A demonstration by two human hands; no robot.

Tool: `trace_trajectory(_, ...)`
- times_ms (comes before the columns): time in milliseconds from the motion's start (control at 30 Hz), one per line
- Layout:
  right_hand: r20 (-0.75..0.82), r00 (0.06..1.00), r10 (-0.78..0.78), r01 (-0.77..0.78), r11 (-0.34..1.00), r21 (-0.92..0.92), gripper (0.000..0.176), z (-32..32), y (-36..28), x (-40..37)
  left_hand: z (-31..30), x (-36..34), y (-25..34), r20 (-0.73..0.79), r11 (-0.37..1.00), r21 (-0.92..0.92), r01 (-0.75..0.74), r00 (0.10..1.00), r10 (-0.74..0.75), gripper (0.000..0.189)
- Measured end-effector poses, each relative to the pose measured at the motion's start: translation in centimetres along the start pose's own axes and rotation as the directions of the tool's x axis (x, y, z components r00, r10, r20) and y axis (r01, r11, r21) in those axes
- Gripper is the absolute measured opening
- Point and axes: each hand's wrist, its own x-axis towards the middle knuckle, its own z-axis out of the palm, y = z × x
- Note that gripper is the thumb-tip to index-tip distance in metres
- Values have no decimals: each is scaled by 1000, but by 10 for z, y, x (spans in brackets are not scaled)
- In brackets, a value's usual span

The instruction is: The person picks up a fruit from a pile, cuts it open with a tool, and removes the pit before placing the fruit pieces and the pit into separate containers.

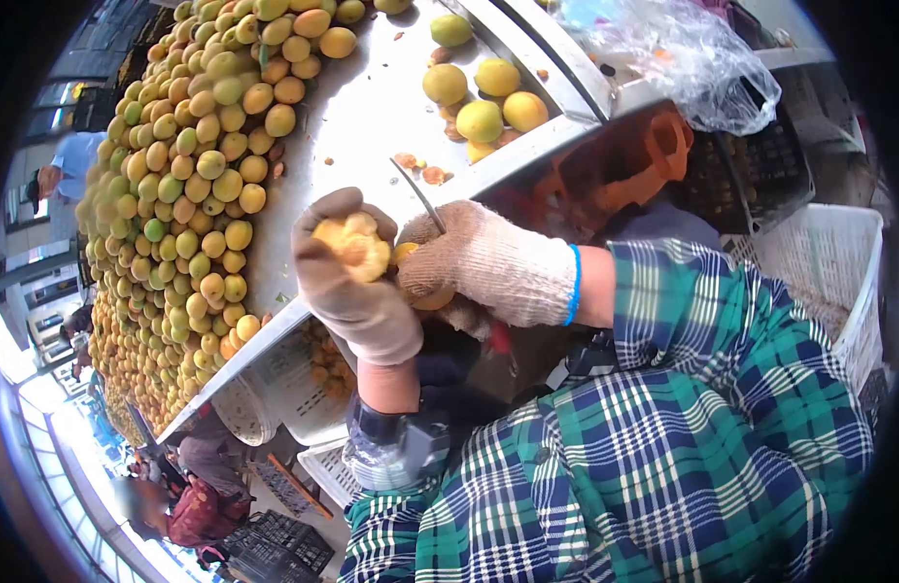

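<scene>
Knit-gloved left hand [360, 296] clasps a rough peeled fruit [352, 245]; right hand [488, 267] clenches a thin metal knife [417, 194].

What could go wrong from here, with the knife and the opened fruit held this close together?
1. The thin-bladed metal knife in the right hand juts up beside the gloved left hand; a slip could cut through the fabric.
2. The opened yellow fruit sits at the left fingertips, at the edge of the shiny steel table; a loose grip could drop it.
3. The heap of yellow-green fruit lies near that edge; a bump might roll some off.
</scene>
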Motion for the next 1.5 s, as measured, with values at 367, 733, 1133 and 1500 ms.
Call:
trace_trajectory(367,-288,766,-575,508,815,-279,21,0,4,24,-4,14,-21,162,424,-829,364,882,-442,51)
trace_trajectory(733,141,478,-867,517,148,-843,48,11,24,24,-10,4,-26,260,241,-842,483,754,-604,50)
trace_trajectory(1133,-464,643,-609,764,469,443,40,-19,-69,-7,9,-4,-2,257,526,-297,797,598,-759,59)
trace_trajectory(1500,-317,646,-694,761,619,194,44,-12,-65,-25,29,-12,0,340,471,-157,868,495,-800,65)
